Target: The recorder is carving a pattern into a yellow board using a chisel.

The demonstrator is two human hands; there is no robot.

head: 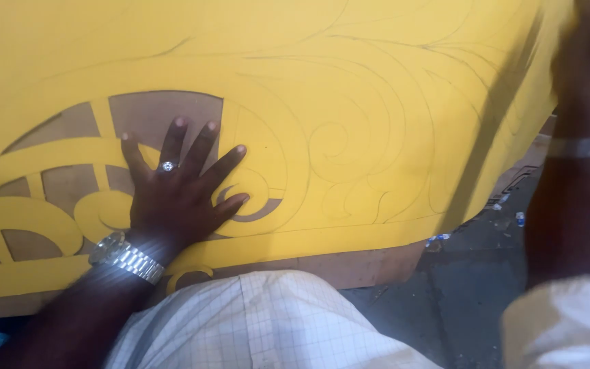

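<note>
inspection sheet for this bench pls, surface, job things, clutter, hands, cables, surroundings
surface: brown board under the sheet, its edge showing along the bottom
job's things: yellow sheet with pencilled swirl lines, cut-out openings on its left part showing brown beneath
clutter: small scraps on the dark floor
grippers: left hand pressed flat on the sheet, fingers spread, ring and wristwatch on; right hand raised at the sheet's right edge, blurred, metal bracelet on the wrist
cables: nothing seen
surroundings: checked white clothing in the foreground
</note>
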